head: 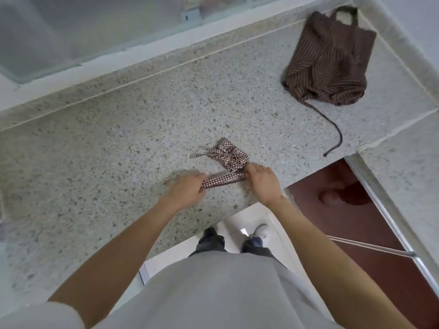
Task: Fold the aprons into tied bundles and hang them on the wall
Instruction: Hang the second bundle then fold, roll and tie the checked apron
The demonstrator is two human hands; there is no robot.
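Observation:
A small brown-and-white checked apron bundle (227, 154), tied with its own strings, lies on the speckled stone counter (118, 143). Its checked neck strap (224, 180) stretches flat toward me from the bundle. My left hand (187, 189) grips the strap's near end, fingers curled round it. My right hand (262, 182) pinches the strap where it meets the bundle. A second apron (330, 65), dark brown with thin stripes, lies crumpled at the counter's far right, one long dark tie (332, 129) trailing toward the edge.
The counter's front edge runs just below my hands. Beyond it are white floor tiles and my shoes (260, 231). A dark red door or panel (344, 210) with a metal rail stands at the right. A frosted window (71, 27) lines the back.

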